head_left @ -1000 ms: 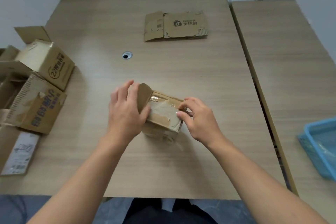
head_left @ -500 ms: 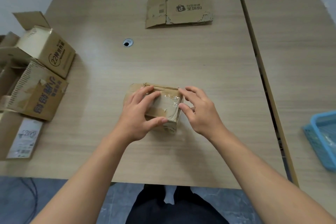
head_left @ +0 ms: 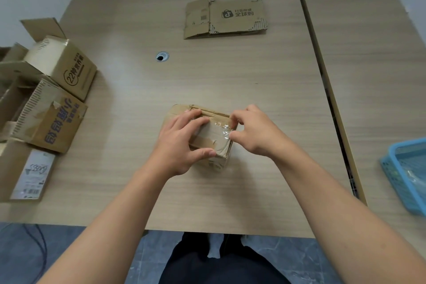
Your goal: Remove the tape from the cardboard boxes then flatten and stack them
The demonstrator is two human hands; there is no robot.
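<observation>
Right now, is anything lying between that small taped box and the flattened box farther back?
Nothing visible. Only bare table lies between the small taped box and the flattened box; the cable hole sits left of that path.

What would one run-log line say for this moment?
step: tape removal | left hand: grips small box | right hand: pinches clear tape | flattened box: far side of table

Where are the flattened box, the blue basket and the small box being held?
flattened box [head_left: 237, 15]: head view, its printed panel.
blue basket [head_left: 396, 177]: head view, its left wall.
small box [head_left: 214, 137]: head view, its taped top.
</observation>
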